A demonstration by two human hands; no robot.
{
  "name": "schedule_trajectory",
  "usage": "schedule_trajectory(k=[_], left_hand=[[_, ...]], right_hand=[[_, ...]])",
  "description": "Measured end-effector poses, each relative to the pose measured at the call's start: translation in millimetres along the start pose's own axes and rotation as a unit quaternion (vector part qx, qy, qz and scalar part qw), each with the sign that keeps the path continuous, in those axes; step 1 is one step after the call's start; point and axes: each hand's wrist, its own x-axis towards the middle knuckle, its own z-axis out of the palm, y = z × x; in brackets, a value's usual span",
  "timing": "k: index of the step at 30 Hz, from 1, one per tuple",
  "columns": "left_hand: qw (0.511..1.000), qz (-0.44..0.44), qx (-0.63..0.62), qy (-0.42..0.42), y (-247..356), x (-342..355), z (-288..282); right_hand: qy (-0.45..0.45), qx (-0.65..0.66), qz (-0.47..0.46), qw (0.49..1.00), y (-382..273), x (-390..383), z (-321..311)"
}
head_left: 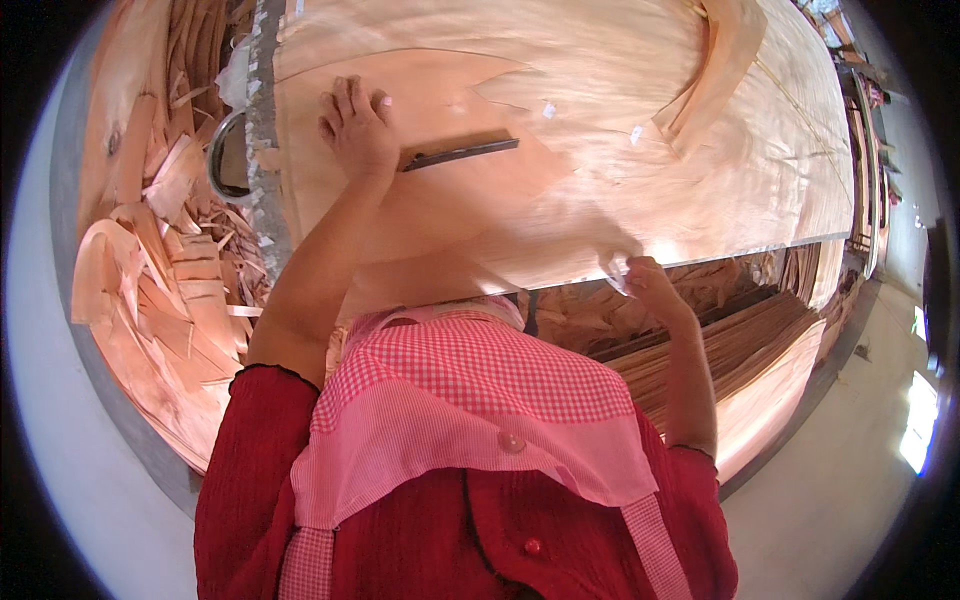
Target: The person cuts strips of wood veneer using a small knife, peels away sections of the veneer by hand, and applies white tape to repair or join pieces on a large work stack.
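Across the worktable spreads a pale wood veneer sheet [600,60], with a pinker veneer piece [440,95] that has a jagged right end on its left part. My left hand [358,125] rests on that piece, fingers apart and holding nothing. Just right of my left wrist lies a long, narrow, dark blade-like tool [462,154]. At the table's near edge my right hand [652,284] pinches a small white piece of tape or paper [618,276]. Two small white bits, one a paper scrap [549,110], stick to or lie on the veneer.
A curled veneer strip [712,60] lies at the far right of the sheet. Veneer offcuts [150,270] heap up on the left, beside a round dark-rimmed object [230,155]. Under the near edge sits a veneer stack [720,345]. Pale floor [860,430] shows at right.
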Motion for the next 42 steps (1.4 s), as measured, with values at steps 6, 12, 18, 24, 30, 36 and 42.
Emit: schedule_trajectory(k=[6,12,18,24,30,36,42], left_hand=[[0.996,0.071,-0.007,-0.059,-5,1,-17],[0.908,0.304,-0.240,-0.159,27,23,-10],[0.899,0.371,-0.198,-0.119,40,27,11],[0.907,0.292,-0.276,-0.123,45,28,18],[0.894,0.371,-0.204,-0.149,42,34,21],[0.870,0.433,-0.183,-0.149,44,36,11],[0.850,0.465,-0.146,-0.200,36,39,18]], right_hand=[[0.201,0.461,0.088,0.860,-98,-11,-22],[0.171,0.509,0.032,0.843,-164,74,-65],[0.106,0.593,0.007,0.798,-224,176,-87],[0.101,0.552,0.056,0.826,-224,226,-72],[0.096,0.485,0.024,0.869,-210,232,-60],[0.110,0.561,0.081,0.816,-212,213,-61],[0.096,0.584,0.107,0.799,-222,188,-61]])
